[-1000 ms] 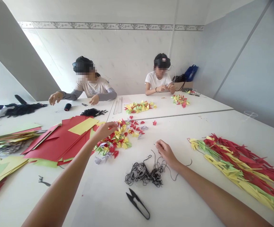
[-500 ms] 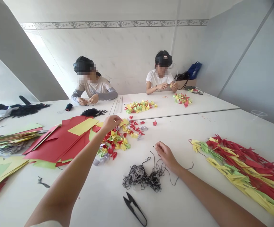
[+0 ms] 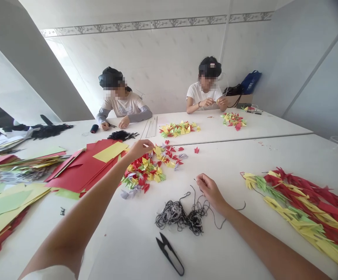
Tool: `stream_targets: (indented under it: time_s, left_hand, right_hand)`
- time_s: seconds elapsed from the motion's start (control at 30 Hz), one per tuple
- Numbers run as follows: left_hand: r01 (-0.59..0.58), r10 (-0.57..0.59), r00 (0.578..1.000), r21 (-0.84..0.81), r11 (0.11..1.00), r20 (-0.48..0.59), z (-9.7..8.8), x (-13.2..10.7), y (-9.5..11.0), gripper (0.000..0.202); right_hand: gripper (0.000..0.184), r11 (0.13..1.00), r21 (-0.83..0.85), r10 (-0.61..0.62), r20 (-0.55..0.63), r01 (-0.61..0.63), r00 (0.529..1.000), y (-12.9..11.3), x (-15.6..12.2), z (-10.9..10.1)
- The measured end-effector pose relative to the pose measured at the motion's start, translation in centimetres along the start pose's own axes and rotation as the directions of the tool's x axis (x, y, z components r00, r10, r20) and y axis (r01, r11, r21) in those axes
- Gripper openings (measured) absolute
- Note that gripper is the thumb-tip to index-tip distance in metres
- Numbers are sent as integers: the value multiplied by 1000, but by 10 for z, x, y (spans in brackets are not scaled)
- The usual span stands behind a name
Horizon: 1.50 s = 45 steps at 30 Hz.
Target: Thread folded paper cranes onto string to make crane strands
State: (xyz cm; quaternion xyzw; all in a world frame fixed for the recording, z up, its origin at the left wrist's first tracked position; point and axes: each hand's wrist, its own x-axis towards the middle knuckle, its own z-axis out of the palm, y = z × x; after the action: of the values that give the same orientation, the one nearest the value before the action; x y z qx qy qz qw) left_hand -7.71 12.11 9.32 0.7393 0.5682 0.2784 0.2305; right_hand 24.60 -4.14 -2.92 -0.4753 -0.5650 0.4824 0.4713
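My left hand stretches over the far left of a pile of small folded paper pieces in red, yellow, green and pale purple. Its fingers are bent together at a yellow piece; what they hold, if anything, is hidden. My right hand is closed in a pinch, and the dark tip of a thin black cord pokes out from its fingertips. Just below it lies a tangled heap of black and grey cord. Black thread snips rest on the table in front of the heap.
Strings of folded paper lie at right. Red sheets and paper stacks cover the left. Across the white table, two people sit beside more folded paper, a black thread spool and black strands.
The view has shifted, so most things appear further right. My hands keep nearly the same places over the paper pile and cord. The person at far left now holds a dark tool.
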Motion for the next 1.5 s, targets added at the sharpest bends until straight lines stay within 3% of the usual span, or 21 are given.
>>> stream_targets:
  time_s: [0.3, 0.5, 0.6, 0.67, 0.73, 0.87, 0.93, 1.07, 1.23, 1.43, 1.5]
  left_hand:
    - [-21, 22, 1000, 110, 994, -12, -4, -12, 4, 26]
    - [-9, 10, 1000, 114, 993, -6, -5, -24, 21, 25]
    - [-45, 40, 995, 58, 997, 91, 1, -37, 36, 30]
    - [-92, 89, 966, 1, 996, 243, 4, -46, 42, 36]
    - [-131, 112, 942, 38, 991, 317, 3, -51, 42, 42]
    - [-67, 17, 992, 407, 911, 125, -8, -49, 19, 44]
    - [-18, -26, 995, 438, 899, 93, -11, -46, 5, 30]
    - [49, -77, 995, 339, 939, 68, -11, -42, -4, 21]
    - [133, -152, 980, 148, 980, 128, -16, -41, 9, 39]
    - [191, -190, 968, 14, 982, 161, -13, -47, 24, 38]
    - [168, -152, 956, -43, 985, 251, -8, -49, 29, 40]
  right_hand:
    - [38, 1000, 1, 6, 10, -6, 1000, -2, -4, -1]
    - [39, 1000, -9, 9, 7, -9, 1000, 2, -3, 0]
    - [39, 1000, -20, 24, 13, -24, 1000, 1, -4, -1]
    - [39, 999, -28, 30, 17, -30, 999, 0, -5, -1]
    - [38, 999, -25, 24, 13, -23, 1000, 0, -5, -1]
    - [40, 1000, 3, 8, 18, -8, 1000, 3, -4, 0]
    - [40, 1000, 23, 19, 28, -20, 999, 5, -3, 0]
    - [41, 999, 32, 42, 25, -43, 999, 6, -3, 0]
    - [40, 999, 29, 38, 22, -39, 999, 6, -3, 0]
    - [40, 999, 32, 33, 24, -34, 999, 7, -2, 0]
    - [40, 999, 40, 35, 27, -36, 999, 6, -3, 0]
